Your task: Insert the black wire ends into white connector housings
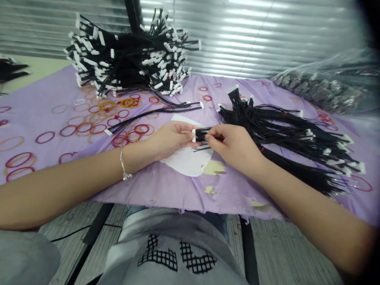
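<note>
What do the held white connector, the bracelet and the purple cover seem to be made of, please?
Held white connector: likely matte plastic, by its blocky, opaque look. Bracelet: probably polished, silvery metal, given its glints. Purple cover: perhaps thin, dull fabric or plastic, with wrinkles and tears.

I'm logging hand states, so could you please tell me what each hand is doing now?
Left hand: closed, pinching a white connector.
Right hand: closed, pinching the connector's black wires.
</note>
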`<state>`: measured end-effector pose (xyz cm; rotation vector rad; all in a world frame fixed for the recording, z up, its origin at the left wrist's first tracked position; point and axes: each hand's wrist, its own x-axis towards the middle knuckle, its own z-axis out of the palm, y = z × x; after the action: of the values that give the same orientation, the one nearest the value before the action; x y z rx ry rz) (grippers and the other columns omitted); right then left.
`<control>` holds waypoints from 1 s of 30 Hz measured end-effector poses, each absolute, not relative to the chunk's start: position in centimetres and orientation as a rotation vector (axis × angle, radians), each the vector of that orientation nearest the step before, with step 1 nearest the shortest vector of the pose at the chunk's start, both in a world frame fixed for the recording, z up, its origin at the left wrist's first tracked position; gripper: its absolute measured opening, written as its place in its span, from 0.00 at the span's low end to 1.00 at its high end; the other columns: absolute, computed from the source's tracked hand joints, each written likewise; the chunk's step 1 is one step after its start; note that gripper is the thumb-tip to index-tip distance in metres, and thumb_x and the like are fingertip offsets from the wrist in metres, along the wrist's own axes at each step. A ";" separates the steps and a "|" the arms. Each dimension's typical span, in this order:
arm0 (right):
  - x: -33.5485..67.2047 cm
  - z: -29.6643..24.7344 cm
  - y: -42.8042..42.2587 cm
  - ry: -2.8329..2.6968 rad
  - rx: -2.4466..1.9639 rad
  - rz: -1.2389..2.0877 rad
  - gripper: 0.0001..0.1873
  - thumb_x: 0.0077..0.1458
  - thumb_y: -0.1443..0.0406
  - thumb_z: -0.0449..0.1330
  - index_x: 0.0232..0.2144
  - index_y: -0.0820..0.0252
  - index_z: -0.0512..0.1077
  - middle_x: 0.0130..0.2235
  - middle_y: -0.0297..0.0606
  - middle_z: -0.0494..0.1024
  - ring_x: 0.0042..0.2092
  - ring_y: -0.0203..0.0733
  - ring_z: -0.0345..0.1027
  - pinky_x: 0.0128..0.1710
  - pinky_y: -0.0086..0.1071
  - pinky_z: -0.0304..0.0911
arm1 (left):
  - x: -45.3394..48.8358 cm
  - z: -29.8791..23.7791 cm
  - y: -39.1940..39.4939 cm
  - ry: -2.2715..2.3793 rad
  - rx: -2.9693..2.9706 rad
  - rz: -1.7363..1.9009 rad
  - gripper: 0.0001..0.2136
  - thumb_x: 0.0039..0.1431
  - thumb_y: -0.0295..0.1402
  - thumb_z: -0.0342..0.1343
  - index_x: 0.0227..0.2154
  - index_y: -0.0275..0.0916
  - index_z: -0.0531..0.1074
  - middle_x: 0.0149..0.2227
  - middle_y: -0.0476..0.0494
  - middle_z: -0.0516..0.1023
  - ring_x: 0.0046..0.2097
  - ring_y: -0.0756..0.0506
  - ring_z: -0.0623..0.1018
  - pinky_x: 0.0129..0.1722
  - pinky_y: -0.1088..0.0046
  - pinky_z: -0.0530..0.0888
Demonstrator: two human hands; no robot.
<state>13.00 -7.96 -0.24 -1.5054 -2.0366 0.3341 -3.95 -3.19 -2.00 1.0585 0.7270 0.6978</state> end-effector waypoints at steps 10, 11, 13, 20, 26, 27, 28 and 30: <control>13.0 -0.6 -7.8 -2.068 -1.491 0.284 0.06 0.49 0.70 0.55 0.24 0.65 0.72 0.23 0.34 0.70 0.23 0.29 0.56 0.26 0.26 0.50 | -3.9 -1.8 -3.3 0.711 1.043 0.694 0.08 0.54 0.16 0.49 0.32 0.26 0.73 0.32 0.42 0.77 0.31 0.54 0.76 0.40 0.76 0.73; 13.0 -0.7 -7.8 -2.078 -1.487 0.279 0.07 0.50 0.70 0.55 0.25 0.65 0.72 0.24 0.34 0.71 0.23 0.29 0.57 0.26 0.26 0.50 | -3.9 -1.8 -3.3 0.709 1.051 0.692 0.08 0.53 0.16 0.50 0.32 0.26 0.74 0.32 0.42 0.77 0.31 0.54 0.76 0.40 0.76 0.73; 13.0 -0.9 -7.7 -2.090 -1.482 0.276 0.07 0.50 0.70 0.55 0.25 0.65 0.72 0.24 0.34 0.71 0.24 0.29 0.57 0.26 0.26 0.50 | -3.9 -1.9 -3.4 0.717 1.066 0.691 0.08 0.52 0.16 0.52 0.32 0.27 0.74 0.31 0.43 0.77 0.31 0.54 0.75 0.39 0.77 0.73; 13.0 -1.7 -7.3 -2.117 -1.432 0.238 0.06 0.50 0.70 0.55 0.25 0.65 0.72 0.25 0.35 0.71 0.26 0.30 0.58 0.28 0.26 0.51 | -3.5 -1.8 -3.6 0.793 1.092 0.674 0.08 0.51 0.16 0.53 0.32 0.28 0.75 0.27 0.44 0.77 0.29 0.54 0.76 0.35 0.79 0.73; 12.8 -1.6 -7.3 -2.140 -1.265 0.238 0.06 0.50 0.71 0.55 0.25 0.66 0.71 0.26 0.35 0.69 0.29 0.31 0.61 0.30 0.26 0.55 | -3.6 -1.7 -3.6 0.794 1.075 0.683 0.08 0.50 0.15 0.52 0.31 0.26 0.74 0.28 0.44 0.77 0.29 0.53 0.77 0.36 0.77 0.74; 12.8 -1.4 -7.4 -2.125 -1.232 0.228 0.06 0.50 0.72 0.55 0.25 0.66 0.72 0.27 0.35 0.69 0.30 0.31 0.61 0.31 0.25 0.55 | -3.6 -1.7 -3.5 0.791 1.072 0.683 0.08 0.50 0.15 0.52 0.31 0.26 0.73 0.28 0.44 0.77 0.29 0.53 0.77 0.36 0.77 0.73; 12.9 -1.3 -7.4 -2.103 -1.207 0.220 0.06 0.50 0.72 0.56 0.24 0.66 0.72 0.27 0.35 0.69 0.30 0.31 0.61 0.30 0.25 0.55 | -3.7 -1.7 -3.5 0.788 1.070 0.683 0.07 0.51 0.15 0.52 0.31 0.27 0.73 0.28 0.44 0.77 0.29 0.53 0.77 0.37 0.77 0.73; 13.1 -0.8 -7.4 -2.046 -1.188 0.222 0.06 0.48 0.73 0.56 0.23 0.66 0.72 0.26 0.34 0.69 0.29 0.30 0.61 0.29 0.24 0.55 | -3.8 -1.8 -3.4 0.787 1.072 0.671 0.07 0.52 0.16 0.52 0.31 0.28 0.73 0.28 0.44 0.77 0.29 0.53 0.77 0.37 0.78 0.73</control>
<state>13.13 -7.40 -0.84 -1.1876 -2.0461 0.2218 -3.82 -3.40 -1.75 1.0716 0.7873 0.6710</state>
